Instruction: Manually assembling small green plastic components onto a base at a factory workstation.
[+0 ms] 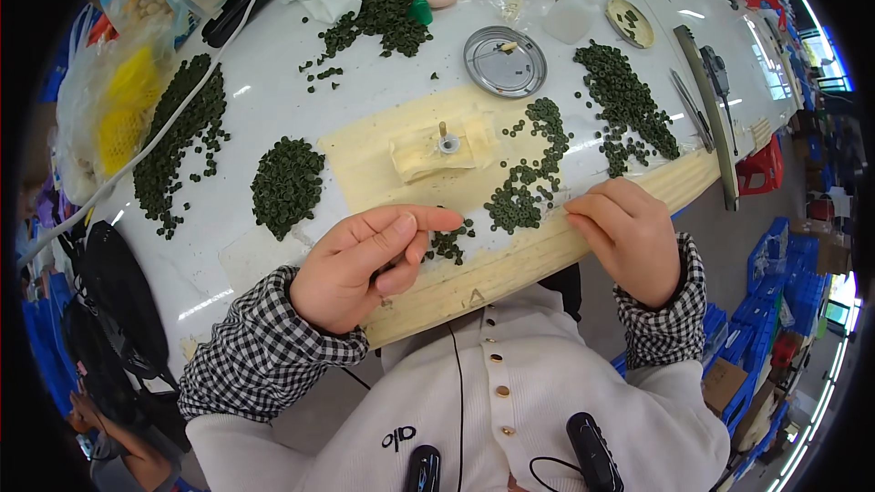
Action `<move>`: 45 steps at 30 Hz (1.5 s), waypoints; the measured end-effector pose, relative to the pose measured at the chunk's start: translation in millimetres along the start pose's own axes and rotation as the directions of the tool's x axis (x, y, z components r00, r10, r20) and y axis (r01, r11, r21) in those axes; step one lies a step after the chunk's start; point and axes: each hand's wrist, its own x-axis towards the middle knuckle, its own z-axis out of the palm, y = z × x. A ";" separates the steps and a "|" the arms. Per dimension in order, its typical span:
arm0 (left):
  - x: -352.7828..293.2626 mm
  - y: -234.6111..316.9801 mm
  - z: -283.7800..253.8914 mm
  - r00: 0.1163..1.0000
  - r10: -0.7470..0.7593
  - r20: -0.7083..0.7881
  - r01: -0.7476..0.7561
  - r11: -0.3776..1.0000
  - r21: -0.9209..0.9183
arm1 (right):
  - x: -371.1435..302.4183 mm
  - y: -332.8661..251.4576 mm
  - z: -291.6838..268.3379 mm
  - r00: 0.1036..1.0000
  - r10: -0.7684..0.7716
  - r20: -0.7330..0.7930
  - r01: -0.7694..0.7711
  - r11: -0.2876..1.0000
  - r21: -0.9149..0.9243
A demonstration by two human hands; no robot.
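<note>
My left hand point(360, 259) is closed near the table's front edge, its thumb pressed along the index finger and the other fingers curled in. Something dark shows in its palm, too hidden to name. Just beyond its fingertips lies a small cluster of dark green ring-like pieces point(448, 244). At the right, my right hand point(629, 232) is closed in a pinch over the table edge; what its fingertips hold, if anything, is too small to tell. Beside them is a loose heap of green pieces point(515, 207). A taped block point(424, 159) with an upright metal pin point(444, 132) stands between the heaps.
More dark green heaps lie at the left point(288, 184), far left point(178, 145), back point(387, 18) and right point(620, 95). Behind the block sits a round metal lid point(506, 62). Tweezers point(693, 109) rest on the right, and a white cable point(196, 95) crosses the left side.
</note>
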 end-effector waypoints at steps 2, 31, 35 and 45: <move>1.0 -0.7 -1.7 1.000 0.001 0.020 -0.001 1.000 -0.015 | 1.2 -1.2 3.4 0.996 -0.074 0.044 0.079 0.990 -0.116; 3.0 -5.5 -16.5 0.995 0.069 0.073 -0.062 0.994 -0.093 | 25.2 -22.7 27.3 0.974 0.100 -0.204 -0.001 0.899 0.437; 4.0 -6.3 -16.0 0.992 0.114 0.046 -0.109 0.989 -0.096 | 39.5 -43.3 34.9 0.961 -0.042 -0.275 0.144 0.920 0.365; 2.6 -7.3 -16.2 0.980 0.199 0.002 -0.199 0.977 -0.077 | 55.7 -60.9 46.7 0.912 -0.231 -0.340 0.292 0.946 0.142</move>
